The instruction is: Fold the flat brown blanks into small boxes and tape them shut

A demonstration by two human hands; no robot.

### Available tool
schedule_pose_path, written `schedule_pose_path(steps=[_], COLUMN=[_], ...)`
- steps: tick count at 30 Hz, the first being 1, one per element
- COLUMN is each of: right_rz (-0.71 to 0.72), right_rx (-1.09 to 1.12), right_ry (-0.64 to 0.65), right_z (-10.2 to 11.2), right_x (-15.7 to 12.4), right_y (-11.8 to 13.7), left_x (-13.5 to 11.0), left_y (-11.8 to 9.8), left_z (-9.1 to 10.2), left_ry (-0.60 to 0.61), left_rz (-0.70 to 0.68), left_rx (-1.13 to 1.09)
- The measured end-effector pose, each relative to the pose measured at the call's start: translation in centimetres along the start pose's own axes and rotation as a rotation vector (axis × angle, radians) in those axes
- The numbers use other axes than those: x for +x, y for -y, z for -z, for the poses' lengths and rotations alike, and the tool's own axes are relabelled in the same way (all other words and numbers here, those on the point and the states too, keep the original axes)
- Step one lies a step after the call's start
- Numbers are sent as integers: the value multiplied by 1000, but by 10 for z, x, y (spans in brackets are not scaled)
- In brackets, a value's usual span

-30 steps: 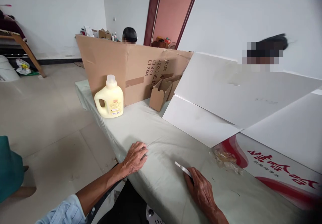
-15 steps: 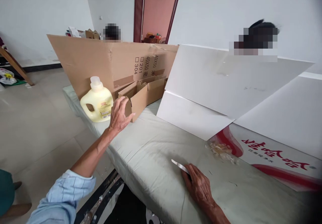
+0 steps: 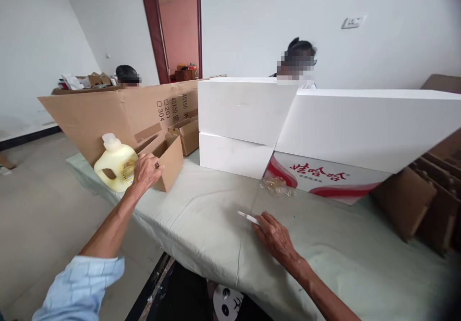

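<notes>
My left hand (image 3: 147, 172) is closed on the near end of a small open brown cardboard box (image 3: 172, 164), its fingers bent over the edge. Close beside that hand stands a pale yellow jug-shaped bottle (image 3: 115, 165) with a handle and a whitish cap. A second small brown cardboard box (image 3: 190, 136) sits just behind the first one. Over the green cloth, my right hand (image 3: 274, 237) grips a thin, flat white stick-like tool (image 3: 248, 216). Its tip points left, and its exact kind cannot be made out.
A tall brown carton panel (image 3: 81, 114) stands behind the bottle. White boxes (image 3: 237, 109) and a red-and-white printed carton (image 3: 324, 177) line the back. Crumpled clear plastic (image 3: 277, 185) lies before them. Brown cardboard pieces (image 3: 405, 201) are at right. Two people sit beyond.
My left hand has closed on the near cardboard box, which now stands more apart from the box behind it. My view has turned right. The right hand still holds the white tool.
</notes>
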State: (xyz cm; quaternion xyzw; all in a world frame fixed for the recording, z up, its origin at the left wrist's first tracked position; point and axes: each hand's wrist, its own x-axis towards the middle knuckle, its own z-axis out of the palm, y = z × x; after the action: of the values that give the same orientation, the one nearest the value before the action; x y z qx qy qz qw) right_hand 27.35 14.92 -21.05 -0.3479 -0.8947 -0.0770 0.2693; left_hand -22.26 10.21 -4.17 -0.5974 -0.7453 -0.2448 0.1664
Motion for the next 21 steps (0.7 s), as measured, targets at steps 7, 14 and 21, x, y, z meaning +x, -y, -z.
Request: schedule_pose_path(steps=[7,14,21], right_rz=[-201,-285,-111], right_rx=[-117,-93,233], right_ry=[136,129,-24], right_z=[45,75,118], right_x=[-77,-85,-48], right_y=[-45,-28,57], left_x=[-113,-152,-140], left_y=[-26,-56,-70], left_z=[54,74,20], left_ry=[-83,175,584], left_rz=[-162,-20,419], left_rx=[-335,-988,-1502])
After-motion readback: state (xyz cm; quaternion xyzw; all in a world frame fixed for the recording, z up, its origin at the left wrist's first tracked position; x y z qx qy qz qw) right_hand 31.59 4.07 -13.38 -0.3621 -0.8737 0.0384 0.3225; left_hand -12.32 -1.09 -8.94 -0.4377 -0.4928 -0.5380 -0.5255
